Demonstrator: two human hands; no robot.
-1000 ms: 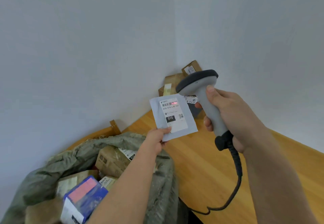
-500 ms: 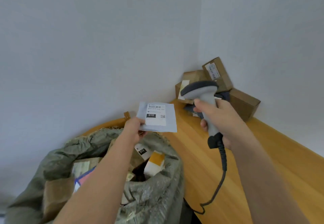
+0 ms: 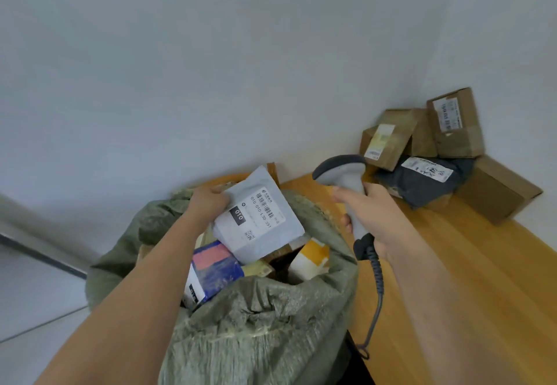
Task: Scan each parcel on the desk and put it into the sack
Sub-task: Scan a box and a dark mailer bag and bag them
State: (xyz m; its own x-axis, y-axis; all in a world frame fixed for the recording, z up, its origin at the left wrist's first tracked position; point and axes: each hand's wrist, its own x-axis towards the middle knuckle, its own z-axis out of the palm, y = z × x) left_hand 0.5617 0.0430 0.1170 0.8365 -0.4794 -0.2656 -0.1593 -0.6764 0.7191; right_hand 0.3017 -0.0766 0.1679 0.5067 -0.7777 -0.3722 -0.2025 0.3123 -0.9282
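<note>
1. My left hand [image 3: 208, 203] gripped a pale grey mailer [image 3: 259, 218] by its upper-left edge, fingers clenched on the packet, and held it tilted over the open mouth of the green woven sack [image 3: 265, 324].
2. The mailer's white label faced up, showing a barcode, a black "010" tag and a small QR code.
3. The mailer's lower corner lay over parcels in the sack: a blue box with a pink panel [image 3: 214, 267] and a white-and-yellow carton [image 3: 312, 259]. Whether it touched them I could not tell.
4. My right hand [image 3: 373, 218] was wrapped around the handle of a grey barcode scanner [image 3: 346, 179], fingers clenched on the grip, its dark head pointing left toward the sack.
5. The scanner's coiled cable [image 3: 376, 288] hung down from below my right hand beside the sack.
6. The sack stood against the left edge of the wooden desk [image 3: 467, 294].
7. In the far corner of the desk, against the walls, unsorted parcels were piled: a labelled brown carton [image 3: 385, 140], a taller brown carton [image 3: 455, 122] leaning behind it, a dark poly bag [image 3: 422, 179] with a white label, and a plain brown box [image 3: 497, 191] at the right wall.
</note>
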